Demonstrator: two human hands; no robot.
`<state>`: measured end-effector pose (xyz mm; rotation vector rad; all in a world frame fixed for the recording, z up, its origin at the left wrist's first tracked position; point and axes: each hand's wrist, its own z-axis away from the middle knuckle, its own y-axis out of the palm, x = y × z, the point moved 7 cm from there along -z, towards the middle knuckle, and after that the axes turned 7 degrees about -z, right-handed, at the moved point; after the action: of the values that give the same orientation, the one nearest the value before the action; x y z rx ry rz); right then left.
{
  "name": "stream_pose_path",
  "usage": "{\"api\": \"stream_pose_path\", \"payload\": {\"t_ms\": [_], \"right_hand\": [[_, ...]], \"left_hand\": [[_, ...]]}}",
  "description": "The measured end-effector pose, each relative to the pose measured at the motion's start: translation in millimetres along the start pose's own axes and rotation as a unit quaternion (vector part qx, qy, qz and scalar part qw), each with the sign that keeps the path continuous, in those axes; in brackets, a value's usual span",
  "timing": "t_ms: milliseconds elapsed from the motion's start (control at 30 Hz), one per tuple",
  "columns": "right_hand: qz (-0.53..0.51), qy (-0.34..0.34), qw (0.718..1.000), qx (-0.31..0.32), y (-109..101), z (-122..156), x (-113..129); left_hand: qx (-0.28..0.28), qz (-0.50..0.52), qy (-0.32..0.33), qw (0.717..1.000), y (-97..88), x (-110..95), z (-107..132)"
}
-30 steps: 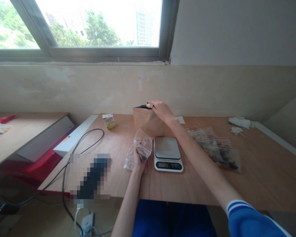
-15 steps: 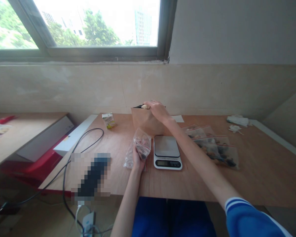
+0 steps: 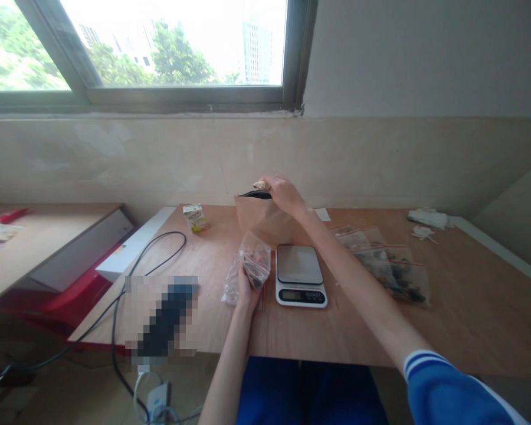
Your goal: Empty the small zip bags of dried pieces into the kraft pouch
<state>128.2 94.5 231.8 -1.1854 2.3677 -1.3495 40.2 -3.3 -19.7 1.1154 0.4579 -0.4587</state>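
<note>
From the head view, I take the digital kitchen scale (image 3: 300, 265) as my landmark. My right hand (image 3: 282, 192) is up behind it and a little to its left, thumb and fingertips pinched on a small pale piece (image 3: 261, 185) — too small for me to tell what it is — just above the open mouth of the brown kraft-paper pouch (image 3: 259, 217). The pouch stands upright behind the scale, toward its left. I judge that pinch the weak point: the piece seems caught near one end, so a loose fingertip or a brush against the pouch rim could drop it back inside or onto the table. My wrist is close by the pouch's top edge too, and a sideways drag could tip the pouch toward the scale. Just left of the scale, my left hand (image 3: 248, 287) is wrapped around a clear zip-lock bag (image 3: 255, 252) with something dark inside; its film is thin and limp, so squeezing could fold the top over and make a piece miss it. Right of the scale, partly behind my right forearm, lie filled zip-lock bags (image 3: 410, 283) — a low sweep of that arm could push them or jog the weighing plate.
</note>
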Motion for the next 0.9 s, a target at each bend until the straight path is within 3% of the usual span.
{"api": "stream_pose_path", "payload": {"t_ms": [133, 300, 633, 900], "right_hand": [[0.07, -0.026, 0.997, 0.029, 3, -5, 8], [0.098, -0.01, 0.993, 0.058, 15, -11, 5], [-0.008, -0.009, 1.0, -0.006, 23, -5, -12], [0.085, -0.043, 0.995, -0.033, 29, -4, -15]], "left_hand": [[-0.002, 0.001, -0.001, 1.0, 0.9, -1, 1], [-0.013, 0.006, 0.001, 1.0, 2.4, -4, 4], [-0.025, 0.012, -0.006, 1.0, 2.7, -4, 6], [-0.037, 0.011, -0.019, 0.999, -1.8, -1, 4]]}}
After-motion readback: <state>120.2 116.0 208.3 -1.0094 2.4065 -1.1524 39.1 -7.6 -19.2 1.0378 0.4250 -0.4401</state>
